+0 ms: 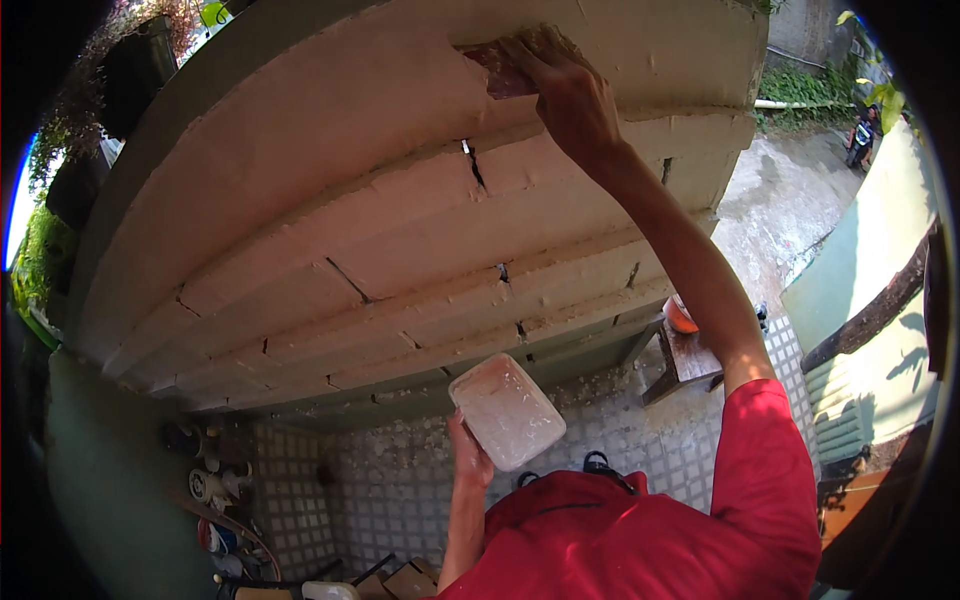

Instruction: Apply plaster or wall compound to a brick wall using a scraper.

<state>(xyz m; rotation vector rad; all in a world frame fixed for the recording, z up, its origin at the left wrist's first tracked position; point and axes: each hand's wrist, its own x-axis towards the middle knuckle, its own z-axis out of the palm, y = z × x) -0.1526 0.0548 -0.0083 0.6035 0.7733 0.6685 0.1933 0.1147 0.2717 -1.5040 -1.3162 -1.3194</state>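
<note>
My raised right hand (575,95) presses a flat reddish-brown piece (497,70) against the upper part of a pale plastered wall (330,110). Its fingers stretch over the piece and partly cover it, so its exact kind does not show. Lower down, my left hand (470,455) grips the side of a whitish rectangular plastic tub (508,412), held tilted in front of my body. Pale smears coat the tub. The wall has ledge-like horizontal bands with several dark cracks and gaps, such as one crack (474,165) below my right hand.
A small wooden bench (685,360) with an orange bowl (680,315) stands at the wall's right end. Pale debris litters the tiled floor (390,500). Buckets and tins (210,490) crowd the lower left. Potted plants (135,75) sit at upper left. Another person (860,140) is far right.
</note>
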